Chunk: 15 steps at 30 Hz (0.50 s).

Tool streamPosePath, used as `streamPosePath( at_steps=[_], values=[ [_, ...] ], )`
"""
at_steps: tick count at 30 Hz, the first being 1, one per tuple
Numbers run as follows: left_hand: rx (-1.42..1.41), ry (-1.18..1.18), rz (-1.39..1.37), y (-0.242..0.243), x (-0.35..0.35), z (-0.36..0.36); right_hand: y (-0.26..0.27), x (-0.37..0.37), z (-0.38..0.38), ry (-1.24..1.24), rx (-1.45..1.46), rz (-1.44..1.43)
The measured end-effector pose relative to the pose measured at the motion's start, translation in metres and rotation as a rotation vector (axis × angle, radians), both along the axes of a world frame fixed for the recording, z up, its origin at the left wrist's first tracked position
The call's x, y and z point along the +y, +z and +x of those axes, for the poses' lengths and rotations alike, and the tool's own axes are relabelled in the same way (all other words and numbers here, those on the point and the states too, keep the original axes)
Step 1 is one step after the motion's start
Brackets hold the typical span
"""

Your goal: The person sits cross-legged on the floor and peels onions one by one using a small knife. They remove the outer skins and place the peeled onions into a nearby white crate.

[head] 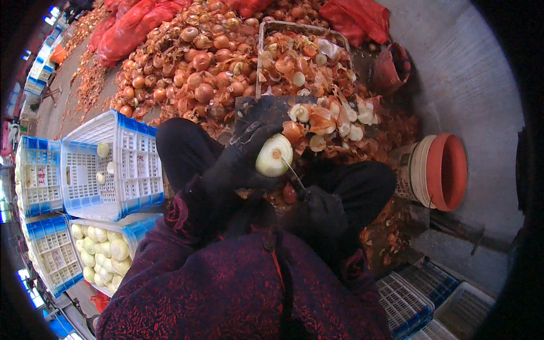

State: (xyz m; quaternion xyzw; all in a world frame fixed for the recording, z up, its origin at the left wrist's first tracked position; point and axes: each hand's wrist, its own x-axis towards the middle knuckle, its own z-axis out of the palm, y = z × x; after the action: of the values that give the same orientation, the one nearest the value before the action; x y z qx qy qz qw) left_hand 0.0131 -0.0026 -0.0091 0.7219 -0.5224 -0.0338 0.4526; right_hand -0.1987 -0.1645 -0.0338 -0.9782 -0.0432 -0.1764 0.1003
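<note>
My left hand point(246, 148), in a dark glove, is closed around a peeled pale onion point(275, 158) in front of my lap. The onion's cut end with a brownish core faces up toward me. My right hand point(325, 208), also in a dark glove, grips a small knife point(294, 173). Its thin blade meets the onion near the core; the handle is hidden in the glove. Just beyond the onion lies a dark board point(263, 108), with onion skins and cut-off ends point(331, 121) heaped on its right side and past it.
Unpeeled onions point(199, 80) are piled ahead beside a crate of skins point(260, 55) and red mesh sacks point(136, 29). At left, a white-and-blue crate point(140, 161) holds a few peeled onions, above another crate of peeled onions point(102, 250). Stacked buckets point(457, 170) lie tipped at right.
</note>
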Motion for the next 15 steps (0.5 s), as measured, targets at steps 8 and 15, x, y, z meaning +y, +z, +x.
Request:
streamPosePath(
  at_steps=[8, 15],
  values=[
    [-0.241, -0.009, 0.237, 0.004, 0.003, -0.003, 0.015, -0.004, -0.011, 0.076, 0.219, -0.057],
    [-0.019, -0.003, 0.161, -0.007, -0.007, 0.004, 0.013, -0.007, 0.011, 0.126, 0.33, 0.271]
  ],
)
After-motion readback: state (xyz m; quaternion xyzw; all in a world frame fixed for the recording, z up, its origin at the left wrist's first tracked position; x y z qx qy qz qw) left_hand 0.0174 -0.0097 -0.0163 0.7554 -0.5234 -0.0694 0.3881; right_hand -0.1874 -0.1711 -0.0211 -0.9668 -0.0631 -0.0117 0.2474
